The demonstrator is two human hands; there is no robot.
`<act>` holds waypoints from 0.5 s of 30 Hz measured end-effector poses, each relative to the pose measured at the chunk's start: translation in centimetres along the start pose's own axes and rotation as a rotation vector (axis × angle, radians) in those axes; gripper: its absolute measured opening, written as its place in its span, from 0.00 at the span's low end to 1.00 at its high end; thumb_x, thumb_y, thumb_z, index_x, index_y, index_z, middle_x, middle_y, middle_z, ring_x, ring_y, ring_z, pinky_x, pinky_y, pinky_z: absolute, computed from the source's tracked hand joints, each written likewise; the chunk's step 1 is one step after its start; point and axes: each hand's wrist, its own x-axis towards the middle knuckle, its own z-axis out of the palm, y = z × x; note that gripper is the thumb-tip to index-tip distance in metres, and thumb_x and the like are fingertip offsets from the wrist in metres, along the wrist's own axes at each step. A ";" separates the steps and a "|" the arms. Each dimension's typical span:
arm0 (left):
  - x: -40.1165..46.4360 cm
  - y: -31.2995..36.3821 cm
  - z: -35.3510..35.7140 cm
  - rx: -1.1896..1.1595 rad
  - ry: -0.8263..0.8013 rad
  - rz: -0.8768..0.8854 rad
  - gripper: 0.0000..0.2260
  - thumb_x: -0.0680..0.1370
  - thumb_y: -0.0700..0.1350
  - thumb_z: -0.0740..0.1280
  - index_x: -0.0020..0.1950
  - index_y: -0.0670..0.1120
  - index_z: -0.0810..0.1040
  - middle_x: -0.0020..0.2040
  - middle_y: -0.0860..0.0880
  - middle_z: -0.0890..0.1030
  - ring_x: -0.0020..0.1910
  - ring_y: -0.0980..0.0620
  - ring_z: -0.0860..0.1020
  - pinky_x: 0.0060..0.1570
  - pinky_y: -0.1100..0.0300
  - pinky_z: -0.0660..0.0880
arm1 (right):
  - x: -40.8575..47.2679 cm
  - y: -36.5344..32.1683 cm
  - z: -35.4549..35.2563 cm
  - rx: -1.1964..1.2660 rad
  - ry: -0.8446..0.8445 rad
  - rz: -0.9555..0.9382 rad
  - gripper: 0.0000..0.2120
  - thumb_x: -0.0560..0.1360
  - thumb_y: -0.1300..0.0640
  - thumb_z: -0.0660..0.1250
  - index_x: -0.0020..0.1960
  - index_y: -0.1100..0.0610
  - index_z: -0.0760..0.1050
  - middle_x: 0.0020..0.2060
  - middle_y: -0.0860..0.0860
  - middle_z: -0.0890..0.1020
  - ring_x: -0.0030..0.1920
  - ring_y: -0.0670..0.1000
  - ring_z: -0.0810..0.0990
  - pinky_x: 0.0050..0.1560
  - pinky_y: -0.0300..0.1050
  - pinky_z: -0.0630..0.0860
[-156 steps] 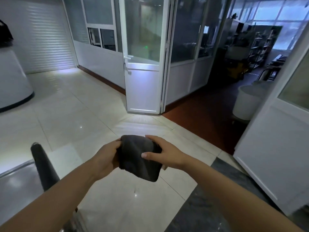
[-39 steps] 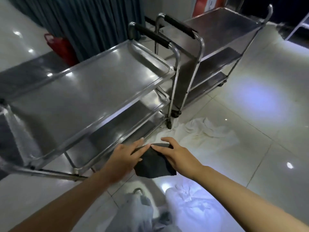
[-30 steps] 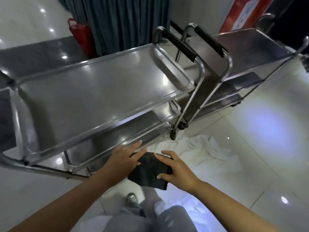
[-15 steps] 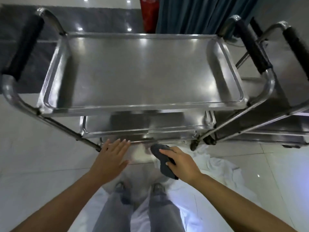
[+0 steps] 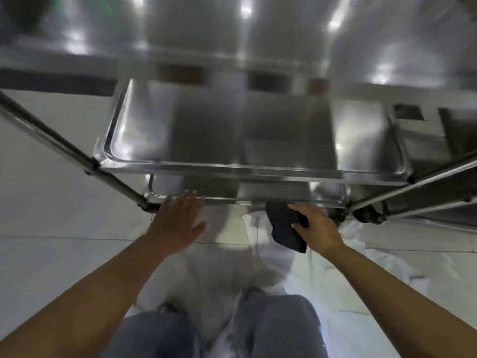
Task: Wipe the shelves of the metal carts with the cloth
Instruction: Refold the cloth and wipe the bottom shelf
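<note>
A stainless steel cart fills the upper view, its top shelf blurred, its middle shelf (image 5: pixel 232 140) wide and shiny, and the front rim of the bottom shelf (image 5: pixel 232 198) just below. My right hand (image 5: pixel 318 229) grips a dark folded cloth (image 5: pixel 285 228) right at the bottom shelf's front rim, toward its right end. My left hand (image 5: pixel 178 223) is spread flat with straight fingers, the fingertips at the same rim toward its left end, holding nothing.
A white sheet (image 5: pixel 348 293) lies crumpled on the pale tiled floor under my feet and legs (image 5: pixel 271 329). A second steel cart (image 5: pixel 438 192) stands close on the right. Slanted cart legs (image 5: pixel 64 148) run down at left and right, ending in castors.
My head has dropped lower and closer to the cart. Both hands moved forward to the bottom shelf's front rim, the right one carrying the cloth.
</note>
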 end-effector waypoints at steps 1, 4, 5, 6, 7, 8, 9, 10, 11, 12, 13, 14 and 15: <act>1.6 -0.4 3.1 0.011 -0.009 -0.012 0.30 0.81 0.61 0.46 0.78 0.46 0.57 0.77 0.44 0.60 0.76 0.46 0.58 0.73 0.46 0.54 | 1.8 1.6 2.3 -0.001 0.022 -0.001 0.23 0.74 0.61 0.69 0.68 0.49 0.73 0.62 0.52 0.77 0.60 0.54 0.76 0.59 0.43 0.70; 6.2 -1.5 11.4 -0.015 0.027 -0.080 0.31 0.79 0.62 0.49 0.78 0.46 0.56 0.77 0.45 0.61 0.76 0.46 0.59 0.74 0.46 0.51 | 6.9 6.1 8.1 0.023 0.064 -0.008 0.22 0.75 0.62 0.68 0.68 0.51 0.73 0.62 0.55 0.78 0.60 0.56 0.77 0.61 0.46 0.72; 7.7 -1.8 13.9 -0.015 0.035 -0.090 0.32 0.79 0.62 0.49 0.78 0.46 0.56 0.77 0.45 0.61 0.76 0.46 0.59 0.74 0.46 0.50 | 8.4 7.5 9.5 0.030 0.085 -0.007 0.22 0.75 0.62 0.67 0.68 0.51 0.72 0.63 0.55 0.77 0.60 0.57 0.77 0.60 0.45 0.71; 9.3 -2.1 16.2 -0.025 0.032 -0.106 0.32 0.79 0.62 0.49 0.78 0.46 0.55 0.77 0.45 0.60 0.76 0.47 0.58 0.74 0.46 0.50 | 9.9 8.8 10.7 0.035 0.113 -0.014 0.21 0.76 0.61 0.67 0.68 0.51 0.72 0.63 0.55 0.77 0.60 0.57 0.77 0.59 0.44 0.71; 10.8 -2.4 18.1 -0.053 0.034 -0.130 0.33 0.78 0.63 0.48 0.78 0.46 0.55 0.77 0.45 0.59 0.76 0.47 0.57 0.74 0.46 0.50 | 11.3 9.8 11.5 0.028 0.156 -0.033 0.21 0.76 0.60 0.67 0.68 0.52 0.73 0.62 0.56 0.78 0.59 0.57 0.77 0.58 0.45 0.72; 12.2 -2.5 19.8 -0.080 0.060 -0.154 0.35 0.76 0.64 0.46 0.78 0.45 0.57 0.77 0.44 0.61 0.76 0.46 0.58 0.73 0.45 0.50 | 12.8 10.7 12.1 0.004 0.214 -0.061 0.20 0.76 0.59 0.67 0.67 0.52 0.73 0.60 0.56 0.79 0.57 0.58 0.78 0.56 0.46 0.73; 13.5 -2.5 21.0 -0.097 0.101 -0.166 0.37 0.74 0.65 0.44 0.77 0.44 0.60 0.76 0.43 0.63 0.75 0.44 0.60 0.73 0.45 0.52 | 14.3 11.3 12.4 -0.030 0.279 -0.092 0.19 0.75 0.59 0.68 0.66 0.53 0.74 0.58 0.56 0.79 0.56 0.58 0.78 0.54 0.46 0.73; 14.7 -2.4 22.2 -0.088 0.141 -0.166 0.38 0.73 0.65 0.43 0.76 0.44 0.61 0.75 0.42 0.64 0.74 0.43 0.61 0.72 0.44 0.53 | 15.7 11.7 12.6 -0.065 0.342 -0.125 0.19 0.75 0.59 0.69 0.65 0.53 0.74 0.57 0.56 0.79 0.55 0.58 0.78 0.53 0.45 0.72; 15.7 -2.3 23.3 -0.056 0.160 -0.176 0.37 0.75 0.65 0.45 0.76 0.43 0.60 0.76 0.42 0.63 0.75 0.43 0.61 0.72 0.44 0.54 | 16.9 11.9 12.7 -0.097 0.395 -0.157 0.20 0.74 0.59 0.69 0.66 0.53 0.74 0.58 0.56 0.79 0.56 0.58 0.78 0.54 0.44 0.71; 16.5 -2.4 24.1 -0.023 0.166 -0.196 0.35 0.77 0.64 0.47 0.77 0.44 0.59 0.76 0.42 0.61 0.75 0.44 0.60 0.72 0.45 0.54 | 18.0 11.8 12.7 -0.128 0.430 -0.184 0.21 0.74 0.60 0.69 0.67 0.52 0.73 0.60 0.56 0.78 0.56 0.58 0.78 0.54 0.44 0.71; 16.9 -2.4 24.8 -0.020 0.185 -0.218 0.33 0.78 0.63 0.49 0.77 0.43 0.59 0.76 0.41 0.61 0.75 0.43 0.60 0.71 0.45 0.54 | 18.8 11.5 12.9 -0.157 0.448 -0.211 0.22 0.74 0.59 0.68 0.68 0.51 0.72 0.61 0.56 0.76 0.56 0.59 0.78 0.55 0.46 0.73; 16.8 -2.3 25.3 -0.038 0.205 -0.237 0.34 0.77 0.62 0.48 0.76 0.41 0.61 0.75 0.40 0.63 0.74 0.43 0.62 0.70 0.44 0.55 | 19.3 11.1 13.3 -0.182 0.457 -0.238 0.23 0.75 0.59 0.68 0.69 0.51 0.71 0.63 0.57 0.75 0.55 0.60 0.78 0.55 0.48 0.74; 16.6 -2.1 25.6 -0.056 0.211 -0.255 0.34 0.76 0.61 0.48 0.75 0.41 0.63 0.74 0.39 0.65 0.72 0.42 0.64 0.69 0.44 0.58 | 19.6 10.7 13.7 -0.205 0.453 -0.259 0.24 0.75 0.59 0.67 0.70 0.51 0.69 0.64 0.58 0.74 0.55 0.62 0.78 0.55 0.51 0.75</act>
